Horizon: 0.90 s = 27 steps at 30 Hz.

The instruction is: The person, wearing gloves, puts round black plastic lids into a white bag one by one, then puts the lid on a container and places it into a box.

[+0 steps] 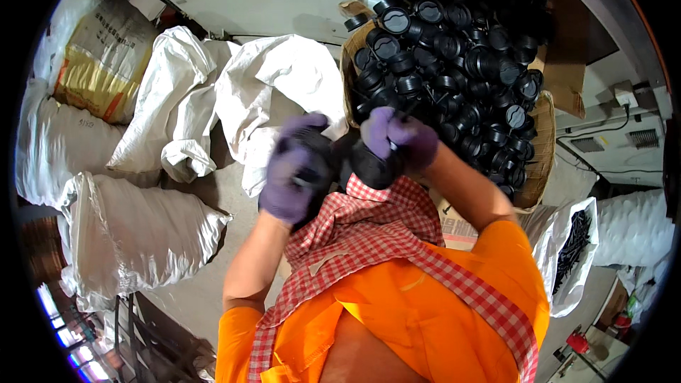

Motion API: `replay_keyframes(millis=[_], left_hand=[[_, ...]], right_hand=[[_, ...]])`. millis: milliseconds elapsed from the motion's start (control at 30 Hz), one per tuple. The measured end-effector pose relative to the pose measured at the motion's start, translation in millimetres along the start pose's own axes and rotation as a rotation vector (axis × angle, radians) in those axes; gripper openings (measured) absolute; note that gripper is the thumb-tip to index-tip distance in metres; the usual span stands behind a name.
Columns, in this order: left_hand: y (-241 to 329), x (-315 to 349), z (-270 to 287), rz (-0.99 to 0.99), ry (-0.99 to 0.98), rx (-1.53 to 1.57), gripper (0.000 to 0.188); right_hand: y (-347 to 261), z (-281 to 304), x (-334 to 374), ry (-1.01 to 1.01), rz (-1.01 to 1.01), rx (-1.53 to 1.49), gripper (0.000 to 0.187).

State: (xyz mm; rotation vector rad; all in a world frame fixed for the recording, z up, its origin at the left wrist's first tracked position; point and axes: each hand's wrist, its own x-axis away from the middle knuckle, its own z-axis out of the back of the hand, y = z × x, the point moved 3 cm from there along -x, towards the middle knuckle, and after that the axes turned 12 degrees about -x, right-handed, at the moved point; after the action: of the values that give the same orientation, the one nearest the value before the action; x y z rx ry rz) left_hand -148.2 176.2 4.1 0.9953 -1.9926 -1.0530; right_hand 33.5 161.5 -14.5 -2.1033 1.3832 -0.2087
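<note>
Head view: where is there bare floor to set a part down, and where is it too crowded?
Bare concrete floor shows between the open white sack and the full white sack, left of the left hand. Crowded: the basket heaped with black caps, beyond the right hand.

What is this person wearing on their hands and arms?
Both the left hand and the right hand wear purple gloves that end at the wrist. The forearms are bare up to short bright orange sleeves. A red-and-white checked apron hangs over the orange shirt in front. No watch or markings show on the gloves.
</note>
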Motion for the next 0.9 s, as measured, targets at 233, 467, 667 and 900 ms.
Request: replay_keyframes(millis=[233,467,667,900], left_hand=[[-43,-26,19,-0.268,0.249,-0.731,0.043],[7,-54,19,-0.509,0.367,-1.634,0.052],[-31,-77,63,-0.031,0.293,-1.965,0.085],[-61,-64,24,-0.166,0.199,-0.956,0.069]], right_hand=[[11,35,-56,0.410,0.318,1.072,0.014],[-28,134,-89,0.838,0.460,1.785,0.026],[-25,209,-57,0.721,-0.326,2.013,0.030],[-22,125,5,0.581,0.096,1.827,0.017]])
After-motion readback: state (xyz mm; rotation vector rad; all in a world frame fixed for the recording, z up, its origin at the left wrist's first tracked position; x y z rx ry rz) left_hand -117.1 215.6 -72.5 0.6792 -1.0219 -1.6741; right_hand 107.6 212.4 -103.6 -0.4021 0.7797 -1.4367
